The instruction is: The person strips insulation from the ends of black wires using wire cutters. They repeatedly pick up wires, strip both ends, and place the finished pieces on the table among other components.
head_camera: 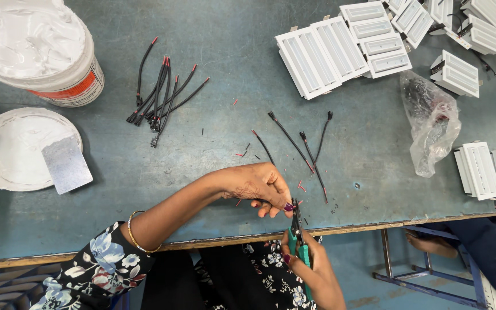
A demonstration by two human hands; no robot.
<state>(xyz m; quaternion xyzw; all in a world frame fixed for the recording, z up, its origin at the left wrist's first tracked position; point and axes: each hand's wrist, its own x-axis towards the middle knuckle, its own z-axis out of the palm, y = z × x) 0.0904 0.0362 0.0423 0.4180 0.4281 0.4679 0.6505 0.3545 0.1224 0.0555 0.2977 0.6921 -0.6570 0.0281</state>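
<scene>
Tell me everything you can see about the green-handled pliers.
The pliers are a small hand tool with green grips and dark metal jaws. They stand nearly upright at the table's near edge, jaws pointing up. The right hand wraps the grips; the left hand pinches something too small to identify at the jaw tips.

A white paste tub (35, 51), its lid (12, 146) (scraper atop), white light fixtures (322, 54), plastic bag (431, 123).
</scene>
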